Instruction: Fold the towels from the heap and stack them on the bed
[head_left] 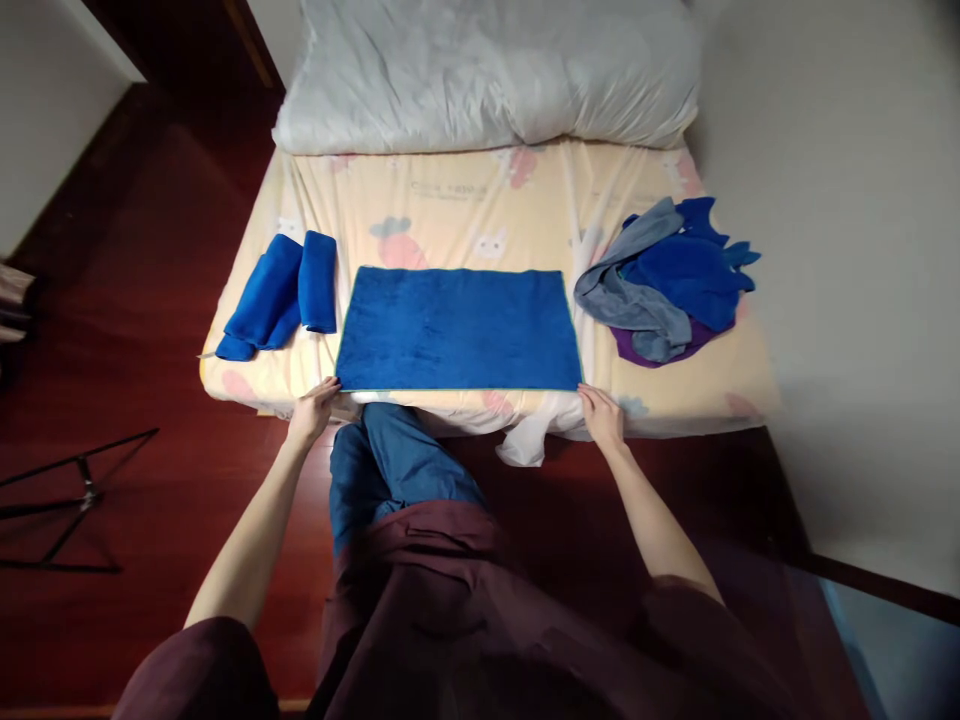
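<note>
A blue towel with a thin light-green edge lies spread flat on the bed, its long side facing me. My left hand pinches its near left corner. At the near right corner, my right hand grips the edge between thumb and fingers. To the left of the towel lie rolled or folded blue towels, with a smaller blue roll beside them. A loose heap of blue cloths sits to the right, with a grey-blue cloth draped over it and a purple cloth underneath.
A large bundle in whitish plastic rests across the far end of the bed. Clear plastic film covers the patterned sheet and hangs over the near edge. A black tripod leg frame stands on the red-brown floor at left; a wall borders the right.
</note>
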